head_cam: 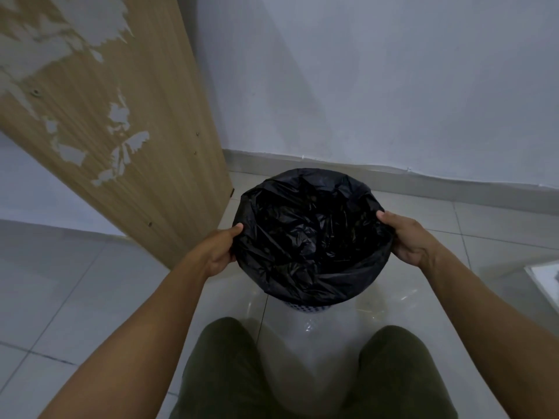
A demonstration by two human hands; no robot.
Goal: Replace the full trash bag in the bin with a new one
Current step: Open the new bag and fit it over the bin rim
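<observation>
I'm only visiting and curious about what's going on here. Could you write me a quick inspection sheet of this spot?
Surface: glossy tiled floor.
Job's things: black bag lines the bin, its edge folded over the rim; only crumpled plastic shows inside.
Clutter: pale flat object at the right edge, cut off, cannot identify.
Hands: left hand and right hand each grip the bag's edge on opposite sides.
Cables: nothing seen.
Surroundings: white wall; wooden panel with peeling veneer on the left.

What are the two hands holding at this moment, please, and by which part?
Both hold the black trash bag by its rim: left hand on its left side, right hand on the right.
</observation>
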